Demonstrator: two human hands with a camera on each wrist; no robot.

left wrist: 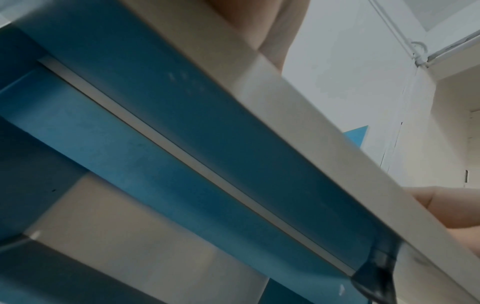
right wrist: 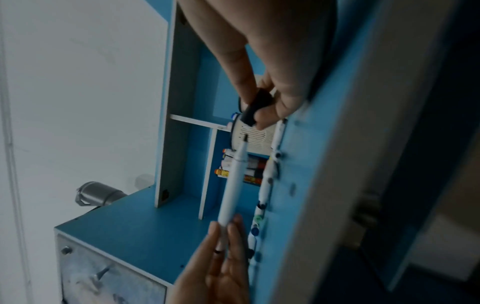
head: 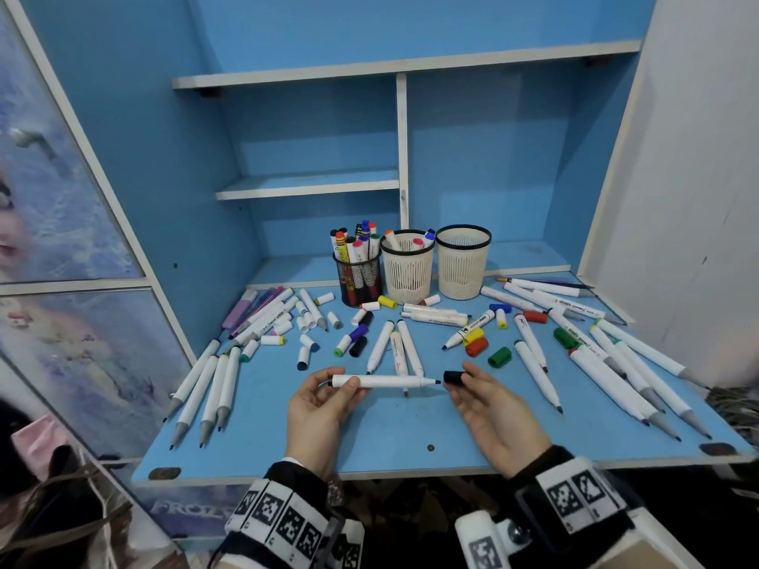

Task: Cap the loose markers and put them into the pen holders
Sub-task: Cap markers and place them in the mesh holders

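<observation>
My left hand (head: pixel 328 388) pinches the back end of a white uncapped marker (head: pixel 386 381), held level above the blue desk (head: pixel 369 437) with its dark tip pointing right. My right hand (head: pixel 472 384) pinches a black cap (head: pixel 453 378) a short gap from that tip. The right wrist view shows the cap (right wrist: pixel 255 107) just above the marker's tip (right wrist: pixel 244 138). In the left wrist view the marker's barrel (left wrist: pixel 337 139) runs blurred across the frame. Behind stand a black mesh holder (head: pixel 359 281) full of markers, a beige holder (head: pixel 407 266) with a few, and an empty-looking beige holder (head: pixel 463 262).
Many uncapped white markers lie fanned at the desk's left (head: pixel 205 388) and right (head: pixel 624 363). Loose caps in several colours, such as a green one (head: pixel 499 356) and a red one (head: pixel 476 346), are scattered mid-desk. Blue shelves (head: pixel 308 186) rise behind.
</observation>
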